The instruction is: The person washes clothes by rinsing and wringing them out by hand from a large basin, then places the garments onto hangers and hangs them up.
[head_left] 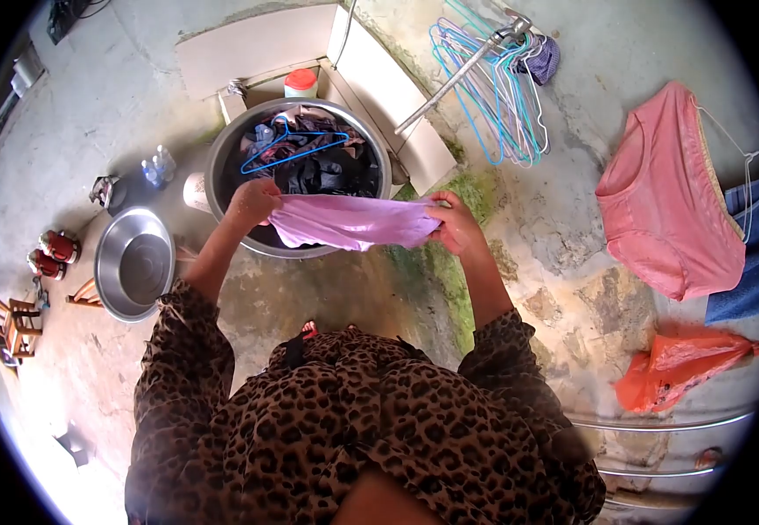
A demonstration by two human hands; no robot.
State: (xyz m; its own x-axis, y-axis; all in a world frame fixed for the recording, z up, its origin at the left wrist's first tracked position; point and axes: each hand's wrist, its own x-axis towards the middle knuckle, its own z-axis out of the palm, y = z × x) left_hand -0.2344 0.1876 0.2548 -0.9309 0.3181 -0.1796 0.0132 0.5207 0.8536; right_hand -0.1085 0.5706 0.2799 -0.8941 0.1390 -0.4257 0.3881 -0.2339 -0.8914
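A light purple cloth garment [353, 220] is stretched sideways between my two hands, over the near rim of a large metal basin [215, 175]. My left hand [255, 205] is closed on its left end, and my right hand [457, 224] pinches the right end. Which kind of garment it is, I cannot tell. Dark wet clothes [331, 171] fill the basin, with a blue hanger [296, 150] lying on top of them. The cloth hides part of the basin's near side.
Several hangers [493, 96] hang by a metal tap [510, 31] at upper right. Pink underpants [672, 197] and a red plastic bag [681, 363] hang at right. A smaller metal basin [134, 262], wooden chair [19, 328] and plastic bottles [159, 166] stand left. A red-lidded tub [300, 83] sits behind the large basin.
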